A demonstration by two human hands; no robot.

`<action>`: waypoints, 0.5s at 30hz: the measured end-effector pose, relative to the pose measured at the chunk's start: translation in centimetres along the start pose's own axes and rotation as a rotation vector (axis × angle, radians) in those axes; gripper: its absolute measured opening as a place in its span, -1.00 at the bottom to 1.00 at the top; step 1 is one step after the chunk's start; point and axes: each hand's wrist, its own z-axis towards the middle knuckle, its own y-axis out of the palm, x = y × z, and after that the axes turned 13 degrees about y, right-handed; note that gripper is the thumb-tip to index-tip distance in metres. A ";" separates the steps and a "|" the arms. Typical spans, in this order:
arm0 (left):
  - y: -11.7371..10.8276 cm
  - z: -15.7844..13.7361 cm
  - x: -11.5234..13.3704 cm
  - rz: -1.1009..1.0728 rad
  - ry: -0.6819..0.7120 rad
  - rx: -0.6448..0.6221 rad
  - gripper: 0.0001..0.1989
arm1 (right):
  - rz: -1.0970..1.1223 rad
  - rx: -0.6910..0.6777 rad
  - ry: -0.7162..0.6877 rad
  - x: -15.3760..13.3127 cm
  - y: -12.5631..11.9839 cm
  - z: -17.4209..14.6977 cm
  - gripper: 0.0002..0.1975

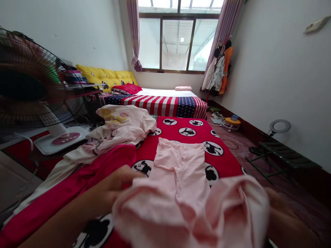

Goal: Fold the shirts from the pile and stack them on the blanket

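Note:
Pale pink pants point(181, 172) lie lengthwise on a red cover with monkey prints, the waistband at the far end. Their near part is lifted toward me, bunched and blurred. My left hand point(120, 186) is closed on the left edge of the raised cloth. At the right edge, my right hand point(280, 210) grips the same pants, its fingers mostly hidden behind the fabric. Left of the pants lie a bright pink garment point(103, 168) and a cream garment with a yellow and pink print point(129, 120).
The red monkey-print cover point(186, 125) lies under the pants. A fan point(28, 86) stands close on the left. Behind is a bed with a striped and starred cover point(155, 105). On the right are a dark green folding bench point(287, 155) and a small yellow stool point(232, 121).

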 end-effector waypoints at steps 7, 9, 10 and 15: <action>1.3 14.7 -11.4 -0.258 -0.384 0.495 -0.36 | 0.306 0.091 0.163 -2.6 3.3 15.9 -0.70; 2.3 15.0 -14.0 -0.234 -0.438 0.524 -0.25 | 0.281 0.154 0.179 -0.3 3.6 18.2 -0.73; 2.8 14.7 -14.8 -0.216 -0.424 0.521 -0.18 | 0.276 0.182 0.168 0.7 3.6 18.8 -0.68; 3.9 13.3 -15.0 -0.236 -0.285 0.488 -0.02 | 0.246 0.244 0.117 2.4 3.1 18.8 -0.26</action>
